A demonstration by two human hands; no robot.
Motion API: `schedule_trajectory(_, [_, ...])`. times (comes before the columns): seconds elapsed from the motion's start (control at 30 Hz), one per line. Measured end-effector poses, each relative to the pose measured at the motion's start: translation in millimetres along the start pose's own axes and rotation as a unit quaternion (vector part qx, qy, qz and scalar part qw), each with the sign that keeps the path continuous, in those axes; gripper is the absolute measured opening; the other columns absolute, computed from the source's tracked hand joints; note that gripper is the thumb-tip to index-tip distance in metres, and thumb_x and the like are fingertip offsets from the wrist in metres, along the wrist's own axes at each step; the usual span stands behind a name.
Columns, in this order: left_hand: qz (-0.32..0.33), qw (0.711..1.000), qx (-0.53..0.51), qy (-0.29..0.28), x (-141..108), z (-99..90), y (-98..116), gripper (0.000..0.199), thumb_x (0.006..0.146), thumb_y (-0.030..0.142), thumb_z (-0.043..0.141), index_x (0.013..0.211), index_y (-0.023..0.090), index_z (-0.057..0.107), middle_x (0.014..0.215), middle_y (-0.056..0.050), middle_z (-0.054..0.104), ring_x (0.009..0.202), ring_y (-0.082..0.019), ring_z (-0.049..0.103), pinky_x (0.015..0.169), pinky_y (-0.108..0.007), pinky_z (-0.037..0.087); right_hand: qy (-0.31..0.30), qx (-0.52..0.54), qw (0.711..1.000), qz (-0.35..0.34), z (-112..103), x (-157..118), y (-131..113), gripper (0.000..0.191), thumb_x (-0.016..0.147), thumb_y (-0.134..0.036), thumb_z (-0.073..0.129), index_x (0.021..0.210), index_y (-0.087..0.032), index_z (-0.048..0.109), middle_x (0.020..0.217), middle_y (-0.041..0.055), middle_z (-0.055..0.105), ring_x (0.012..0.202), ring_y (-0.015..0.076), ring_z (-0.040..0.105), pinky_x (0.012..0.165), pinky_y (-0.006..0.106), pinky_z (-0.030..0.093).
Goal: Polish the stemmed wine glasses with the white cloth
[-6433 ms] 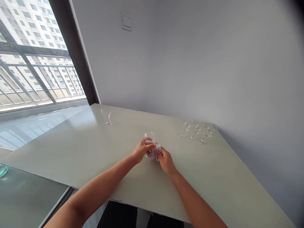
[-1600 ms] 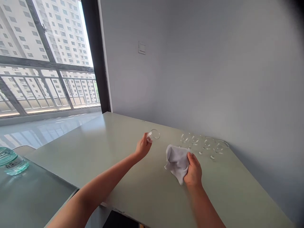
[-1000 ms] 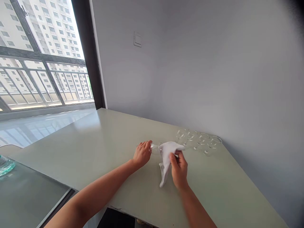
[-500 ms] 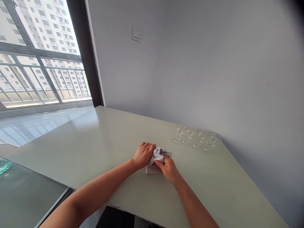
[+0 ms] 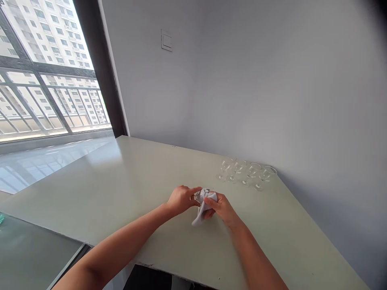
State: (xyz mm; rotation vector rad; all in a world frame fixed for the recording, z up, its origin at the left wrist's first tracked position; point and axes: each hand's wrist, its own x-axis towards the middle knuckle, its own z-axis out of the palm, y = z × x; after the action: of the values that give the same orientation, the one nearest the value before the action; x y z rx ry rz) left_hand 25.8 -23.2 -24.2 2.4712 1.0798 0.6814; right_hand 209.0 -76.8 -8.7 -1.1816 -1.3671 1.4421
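Observation:
My left hand [image 5: 182,199] curls its thumb and fingers around a small clear glass [image 5: 198,196], of which only a shiny edge shows. A pale grey-white cloth [image 5: 200,217] is bunched against the glass and partly pushed into its mouth, and its loose end hangs down toward the table. My right hand [image 5: 222,207] grips the cloth, thumb on top, and hides much of the glass. Both hands are just above the pale table.
Several clear stemmed glasses [image 5: 250,171] stand upright in a group near the wall at the right. The pale green table [image 5: 145,173] runs back to the grey wall. At the lower left is a lower glass-topped surface [image 5: 33,253].
My right hand has turned and shifted slightly right, and the cloth's loose end now hangs more narrowly. The left fingers have loosened and moved around the glass. The view has shifted slightly.

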Motion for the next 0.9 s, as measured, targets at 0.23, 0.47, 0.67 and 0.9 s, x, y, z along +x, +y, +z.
schedule_trajectory(0.23, [-0.026,0.939,-0.251,-0.234,1,-13.5,-4,0.042,0.078,0.051,0.046,0.098,0.016,0.059,0.065,0.000,0.059,0.056,-0.010,0.052,0.058,-0.023,0.042,-0.035,0.022,0.999,0.010,-3,-7,-13,0.037,0.070,-0.049,0.059,0.074,-0.011,0.058,0.049,0.0016,0.059,0.040,0.0173,0.059,0.041,0.027,0.047])
schedule_trajectory(0.47, [0.097,0.985,0.126,0.072,2,0.5,1,0.033,0.082,0.037,0.047,0.108,0.018,0.054,0.074,-0.007,0.062,0.076,-0.018,0.057,0.081,-0.036,0.037,0.109,0.152,0.981,0.041,5,10,10,0.037,0.068,-0.052,0.060,0.074,-0.015,0.055,0.050,-0.0015,0.058,0.040,0.0121,0.056,0.038,0.021,0.045])
schedule_trajectory(0.67, [-0.012,0.966,-0.178,-0.187,2,-20.4,-16,0.038,0.073,0.053,0.051,0.082,0.017,0.060,0.064,0.000,0.057,0.056,-0.010,0.051,0.053,-0.021,0.037,-0.069,-0.025,0.997,0.026,3,-6,-7,0.035,0.061,-0.040,0.070,0.081,-0.012,0.059,0.062,0.0022,0.064,0.051,0.0164,0.062,0.047,0.026,0.049])
schedule_trajectory(0.9, [0.001,0.961,-0.196,-0.195,4,-19.0,-14,0.043,0.081,0.052,0.038,0.086,0.015,0.061,0.073,-0.004,0.061,0.063,-0.013,0.054,0.061,-0.025,0.042,0.003,-0.002,0.999,0.035,4,-3,-4,0.035,0.067,-0.046,0.064,0.071,-0.011,0.063,0.052,0.0021,0.061,0.048,0.0166,0.061,0.045,0.025,0.048])
